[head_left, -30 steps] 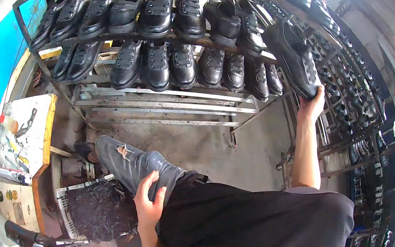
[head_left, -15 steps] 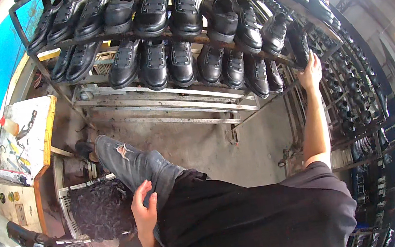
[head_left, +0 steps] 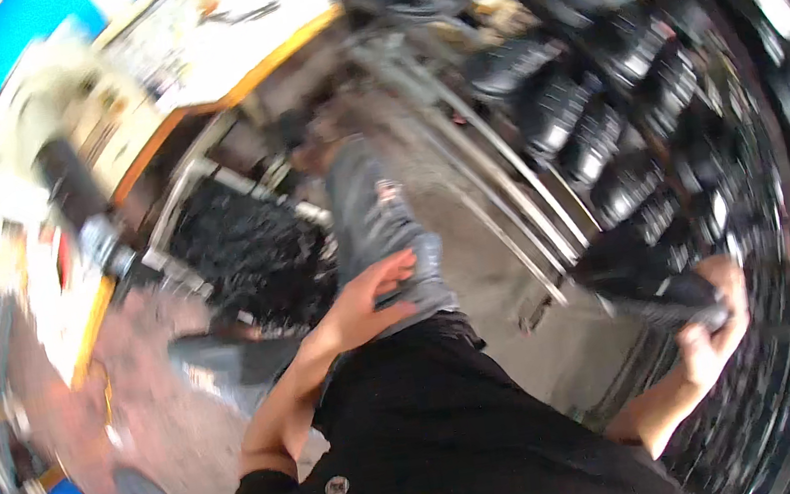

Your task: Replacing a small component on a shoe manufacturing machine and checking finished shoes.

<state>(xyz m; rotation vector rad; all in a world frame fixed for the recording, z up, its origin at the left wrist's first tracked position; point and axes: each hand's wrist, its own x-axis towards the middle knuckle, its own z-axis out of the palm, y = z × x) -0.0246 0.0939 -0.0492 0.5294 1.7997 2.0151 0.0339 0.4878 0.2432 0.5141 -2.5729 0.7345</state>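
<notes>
A blurred, tilted view from above is given, looking down a black shirt [head_left: 441,432] and grey jeans [head_left: 379,239]. A black shoe [head_left: 648,287] is held in the right hand [head_left: 714,328] at the right of the view, low beside a metal rack [head_left: 497,182] filled with rows of black shoes [head_left: 589,119]. The right fingers [head_left: 696,341] are curled under the shoe's end and closed on it, with the thumb side hidden behind the shoe. The shoe is pointed up and left, away from the hand, and is seen just off the rack's lower rail, above the concrete floor [head_left: 512,291]. The left hand [head_left: 372,296] is laid on the thigh of the jeans, its fingers loosely spread and holding nothing. To the left, a dark heap [head_left: 249,252] is seen in a wire frame, and beyond it a counter [head_left: 215,40] with a wooden edge. A blue wall [head_left: 15,58] is curved along the upper left rim. Details are smeared by motion.
</notes>
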